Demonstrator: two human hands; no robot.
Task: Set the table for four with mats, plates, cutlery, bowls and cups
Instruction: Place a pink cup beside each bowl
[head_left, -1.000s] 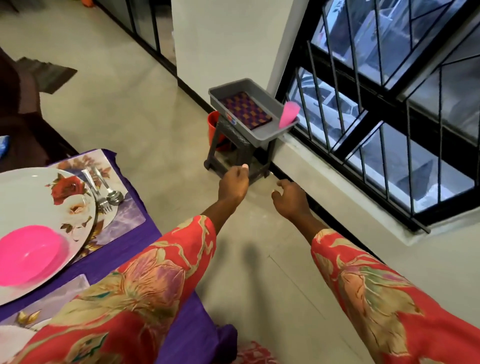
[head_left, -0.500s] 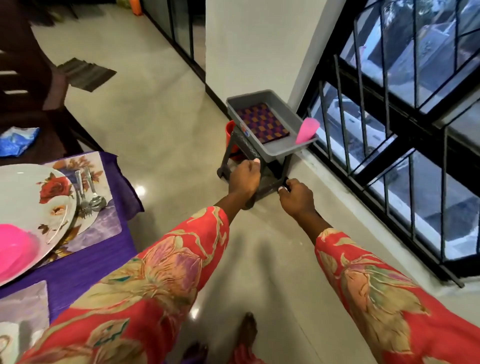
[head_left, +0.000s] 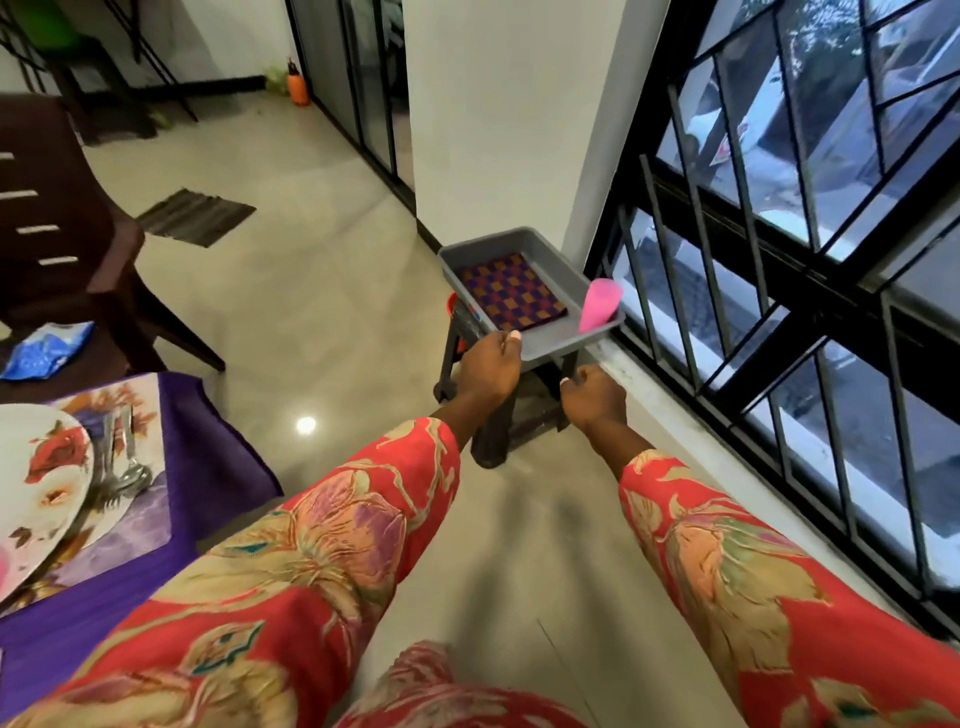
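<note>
A grey tray (head_left: 558, 343) sits on a dark stool (head_left: 511, 415) by the window. In it lie a purple-and-orange checked mat (head_left: 511, 293) and a pink cup (head_left: 600, 304) in the near right corner. My left hand (head_left: 488, 366) grips the tray's near left rim, thumb on top. My right hand (head_left: 595, 397) is curled just below the tray's near right edge; whether it holds anything is hidden. At the left, the table's purple cloth (head_left: 208, 467) carries a floral mat (head_left: 130, 525), a rose-patterned plate (head_left: 36, 483) and cutlery (head_left: 124, 467).
A barred window (head_left: 779, 312) and its low sill run along the right. A white pillar (head_left: 493, 130) stands behind the stool. A dark chair (head_left: 67, 249) with a blue packet (head_left: 47, 351) is at the left. A striped floor mat (head_left: 195, 215) lies beyond.
I have stepped closer to the stool. My left hand moved up onto the tray's rim, and my right hand closed in under its near right edge. The table slid left out of view.
</note>
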